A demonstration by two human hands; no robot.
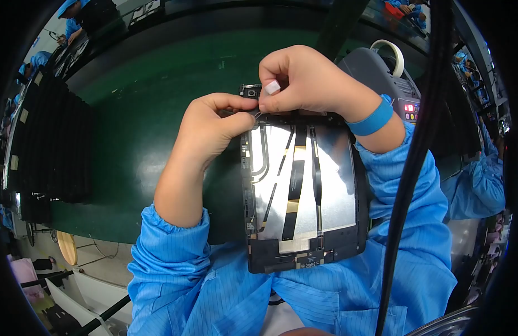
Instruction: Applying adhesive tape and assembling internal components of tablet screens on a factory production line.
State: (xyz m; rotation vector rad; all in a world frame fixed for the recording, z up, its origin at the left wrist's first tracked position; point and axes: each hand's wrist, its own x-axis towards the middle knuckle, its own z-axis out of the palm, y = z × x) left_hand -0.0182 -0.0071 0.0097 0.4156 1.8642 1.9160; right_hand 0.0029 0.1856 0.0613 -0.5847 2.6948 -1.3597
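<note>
An opened tablet (pixel 331 168) lies in front of me, with a silvery metal sheet, a black frame and dark flat cables running along it. My left hand (pixel 214 126) is closed at the tablet's far left corner, thumb and forefinger pinched at the edge; what they grip is hidden. My right hand (pixel 301 78) touches the same corner, its fingertips pinched beside the left ones. A small white block (pixel 272 87) sticks out of its curled fingers. Between the fingertips a thin shiny piece (pixel 259 115) shows, too small to name. A blue band (pixel 372 119) circles my right wrist.
The tablet rests near the front edge of a green table (pixel 135 151). Stacked black trays (pixel 51 140) stand at the left. A grey machine (pixel 371 73) with a roll of tape (pixel 394 53) is at the right. A black cable (pixel 407 185) hangs across the right side.
</note>
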